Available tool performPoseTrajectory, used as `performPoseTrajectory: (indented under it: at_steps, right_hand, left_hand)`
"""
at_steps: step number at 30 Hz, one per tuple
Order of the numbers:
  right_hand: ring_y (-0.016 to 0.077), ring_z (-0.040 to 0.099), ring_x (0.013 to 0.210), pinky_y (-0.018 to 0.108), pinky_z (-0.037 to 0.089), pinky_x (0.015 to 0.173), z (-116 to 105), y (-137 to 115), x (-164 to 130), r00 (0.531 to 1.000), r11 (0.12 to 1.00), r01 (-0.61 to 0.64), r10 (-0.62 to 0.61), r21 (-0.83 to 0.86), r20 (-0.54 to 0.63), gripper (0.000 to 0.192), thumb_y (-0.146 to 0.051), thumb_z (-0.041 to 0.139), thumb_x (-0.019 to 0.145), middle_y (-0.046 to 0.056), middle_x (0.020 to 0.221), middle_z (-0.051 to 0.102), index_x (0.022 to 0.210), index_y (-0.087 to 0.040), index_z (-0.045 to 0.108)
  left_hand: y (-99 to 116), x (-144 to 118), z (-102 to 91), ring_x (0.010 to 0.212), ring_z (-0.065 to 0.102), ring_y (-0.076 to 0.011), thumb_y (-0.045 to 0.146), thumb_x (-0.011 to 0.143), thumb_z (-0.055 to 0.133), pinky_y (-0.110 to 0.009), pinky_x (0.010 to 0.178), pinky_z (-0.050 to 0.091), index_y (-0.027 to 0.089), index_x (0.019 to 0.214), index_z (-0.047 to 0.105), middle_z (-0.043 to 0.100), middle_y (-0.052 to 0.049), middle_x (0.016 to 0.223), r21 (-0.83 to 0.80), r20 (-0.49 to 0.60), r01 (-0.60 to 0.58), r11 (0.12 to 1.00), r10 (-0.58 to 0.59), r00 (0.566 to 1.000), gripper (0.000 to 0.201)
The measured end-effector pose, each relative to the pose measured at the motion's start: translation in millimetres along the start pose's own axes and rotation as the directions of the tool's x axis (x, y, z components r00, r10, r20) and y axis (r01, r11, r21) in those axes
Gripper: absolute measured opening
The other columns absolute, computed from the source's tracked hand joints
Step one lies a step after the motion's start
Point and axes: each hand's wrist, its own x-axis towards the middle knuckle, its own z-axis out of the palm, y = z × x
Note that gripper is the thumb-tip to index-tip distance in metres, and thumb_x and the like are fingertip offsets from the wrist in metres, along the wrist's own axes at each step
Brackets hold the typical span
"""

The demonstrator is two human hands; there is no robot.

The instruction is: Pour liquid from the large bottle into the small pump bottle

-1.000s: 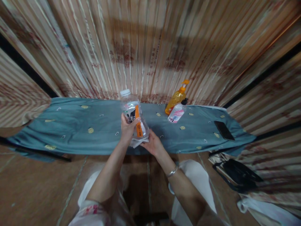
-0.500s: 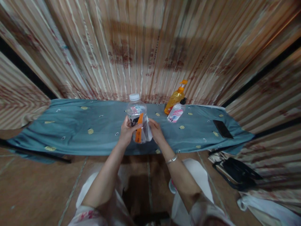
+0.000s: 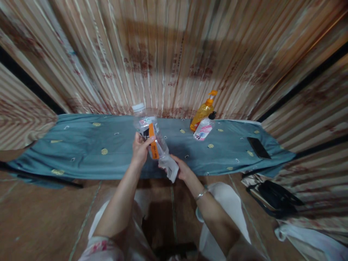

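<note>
Worktop: one, draped in a blue-grey cloth [image 3: 81, 145] with small yellow marks, stretching out beyond both hands and to either side of them.
Phone: one dark phone [image 3: 259, 147], flat on the cloth well off to the right of the right hand.
Pump bottles: two, an orange bottle [image 3: 201, 113] and a pink-and-white bottle [image 3: 203, 129], touching or nearly so, up and to the right of the right hand.
Clear bottle: one clear bottle [image 3: 149, 134] with a white cap and an orange-and-black label, held above the cloth's near edge, tilted with its cap leaning left.
White cloth: one white cloth [image 3: 170, 167], hanging just under the bottle's base.
Left hand: left hand [image 3: 140, 149] wrapped around the bottle's lower body, thumb on the label.
Right hand: right hand [image 3: 182, 169] closed on the white cloth, below and right of the bottle.
Change: half a second ago the bottle stood upright with both hands on its sides; now it leans left and the right hand has dropped under its base.
</note>
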Motion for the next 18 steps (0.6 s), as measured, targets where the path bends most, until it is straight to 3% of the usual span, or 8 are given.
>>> performPoseTrajectory:
  at_steps: [3,6,9,12,15,18]
  right_hand:
    - [0.0258,0.072,0.085,0.039,0.059,0.076,-46,-7,-10,0.977,0.984,0.032,-0.067,-0.174,-0.203,0.046,-0.054,0.054,0.087,0.011,0.096,0.076,0.109,-0.016,0.067]
    - [0.0278,0.064,0.116,0.043,0.049,0.100,-96,-24,-11,0.895,0.926,0.008,-0.174,-0.377,-0.410,0.050,-0.039,0.059,0.084,0.012,0.118,0.071,0.130,-0.018,0.056]
    - [0.0361,0.049,0.136,0.052,0.035,0.113,-115,-37,2,0.822,0.812,-0.078,-0.275,-0.578,-0.498,0.053,-0.019,0.059,0.080,0.025,0.132,0.061,0.131,-0.006,0.054]
    - [0.0409,0.042,0.140,0.060,0.025,0.116,-92,-41,25,0.837,0.681,-0.085,-0.348,-0.727,-0.423,0.044,-0.006,0.053,0.078,0.034,0.135,0.056,0.121,0.000,0.060]
    - [0.0382,0.047,0.136,0.058,0.026,0.117,-50,-39,45,0.890,0.562,0.010,-0.383,-0.827,-0.249,0.039,0.002,0.050,0.077,0.031,0.125,0.065,0.112,-0.002,0.067]
    - [0.0314,0.052,0.132,0.051,0.032,0.117,-12,-29,46,0.911,0.477,0.144,-0.406,-0.867,-0.072,0.045,0.001,0.049,0.079,0.024,0.131,0.064,0.119,-0.006,0.066]
  left_hand:
    - [-6,14,-14.0,0.107,0.062,-0.0168,0.039,0.041,0.097,-0.029,0.105,0.050,0.024,0.110,0.058,0.066,-0.001,0.112,0.103,-0.100,-0.123,0.987,0.134,0.986,0.080]
    - [-16,28,-28.8,0.128,0.054,-0.0234,0.045,0.035,0.100,-0.039,0.123,0.038,0.023,0.122,0.052,0.058,-0.007,0.132,0.184,-0.133,-0.184,0.966,0.210,0.969,0.102]
    - [-29,38,-38.8,0.134,0.051,-0.0266,0.053,0.034,0.099,-0.043,0.127,0.035,0.023,0.131,0.045,0.053,-0.011,0.141,0.216,-0.123,-0.187,0.958,0.217,0.968,0.114]
    - [-39,44,-42.7,0.135,0.051,-0.0266,0.055,0.036,0.098,-0.042,0.127,0.034,0.024,0.133,0.042,0.051,-0.011,0.144,0.234,-0.100,-0.188,0.954,0.215,0.971,0.117]
    - [-44,47,-42.7,0.136,0.050,-0.0268,0.053,0.039,0.097,-0.045,0.128,0.033,0.024,0.135,0.041,0.050,-0.012,0.144,0.259,-0.094,-0.188,0.947,0.219,0.971,0.115]
    - [-46,49,-40.7,0.135,0.050,-0.0268,0.053,0.042,0.097,-0.045,0.127,0.034,0.023,0.135,0.041,0.050,-0.012,0.144,0.278,-0.078,-0.204,0.939,0.234,0.969,0.112]
